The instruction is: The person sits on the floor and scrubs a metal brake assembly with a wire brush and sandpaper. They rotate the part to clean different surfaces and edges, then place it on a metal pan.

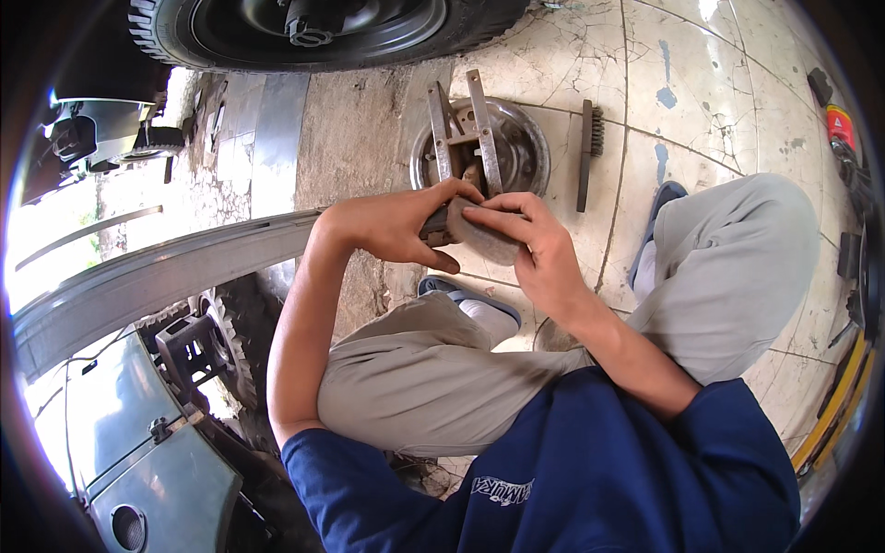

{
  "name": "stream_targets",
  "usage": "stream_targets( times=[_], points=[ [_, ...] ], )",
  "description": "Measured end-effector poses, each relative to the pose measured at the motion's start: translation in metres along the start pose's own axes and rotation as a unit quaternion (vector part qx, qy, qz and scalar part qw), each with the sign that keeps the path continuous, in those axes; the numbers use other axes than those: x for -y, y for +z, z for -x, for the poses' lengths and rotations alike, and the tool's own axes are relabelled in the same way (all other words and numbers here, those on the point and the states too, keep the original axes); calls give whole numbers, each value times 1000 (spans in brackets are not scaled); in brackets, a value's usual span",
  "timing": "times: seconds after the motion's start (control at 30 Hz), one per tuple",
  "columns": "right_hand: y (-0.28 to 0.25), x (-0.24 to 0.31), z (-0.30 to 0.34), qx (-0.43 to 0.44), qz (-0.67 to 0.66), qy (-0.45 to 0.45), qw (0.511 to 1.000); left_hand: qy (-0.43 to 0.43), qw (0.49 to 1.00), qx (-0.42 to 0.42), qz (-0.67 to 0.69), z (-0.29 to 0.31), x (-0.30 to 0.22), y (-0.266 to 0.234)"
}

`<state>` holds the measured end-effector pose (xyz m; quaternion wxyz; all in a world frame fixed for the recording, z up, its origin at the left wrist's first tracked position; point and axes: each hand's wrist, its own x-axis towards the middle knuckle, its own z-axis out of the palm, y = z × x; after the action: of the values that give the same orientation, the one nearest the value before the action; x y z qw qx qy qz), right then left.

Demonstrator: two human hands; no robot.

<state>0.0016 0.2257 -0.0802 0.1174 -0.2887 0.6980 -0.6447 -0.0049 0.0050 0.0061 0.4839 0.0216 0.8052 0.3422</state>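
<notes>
The person wears a navy-blue T-shirt (608, 461) of plain, soft-looking cloth, its short, loose left sleeve (355, 488) and right sleeve (737, 442) leaving the forearms bare. White printed lettering (502, 489) in blocky, rough-edged shapes marks the front. The trousers (728, 267) are a light greyish beige, roomy and creased about the knees. Pale grey socks (493, 319) show above dark blue-grey shoes (667, 194). Both hands (546, 249) are bare.

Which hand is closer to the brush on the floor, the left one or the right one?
The right hand. It grips a curved piece, left of the brush and nearer the person's body. The left hand is farther left.
</notes>
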Motion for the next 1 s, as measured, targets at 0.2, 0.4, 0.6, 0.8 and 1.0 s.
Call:
stream_targets(
  times=[0.2, 0.4, 0.6, 0.8, 1.0],
  points=[
    [3, -4, -2, 7, 12, 22, 1000, 23, 999, -6, -23, 3, 4, 2],
    [2, -6, 1, -7, 2, 36, 999, 57, 996, -27, -59, -2, 11, 4],
    [9, -18, 3, -18, 23, 24, 999, 84, 992, -63, -67, -1, 26, 8],
    [-3, 0, 0, 7, 24, -25, 999, 12, 999, -18, -45, 2, 3, 2],
    [-3, 6, 2, 10, 47, -35, 998, 26, 999, -13, -29, 1, 6, 2]
  ],
)
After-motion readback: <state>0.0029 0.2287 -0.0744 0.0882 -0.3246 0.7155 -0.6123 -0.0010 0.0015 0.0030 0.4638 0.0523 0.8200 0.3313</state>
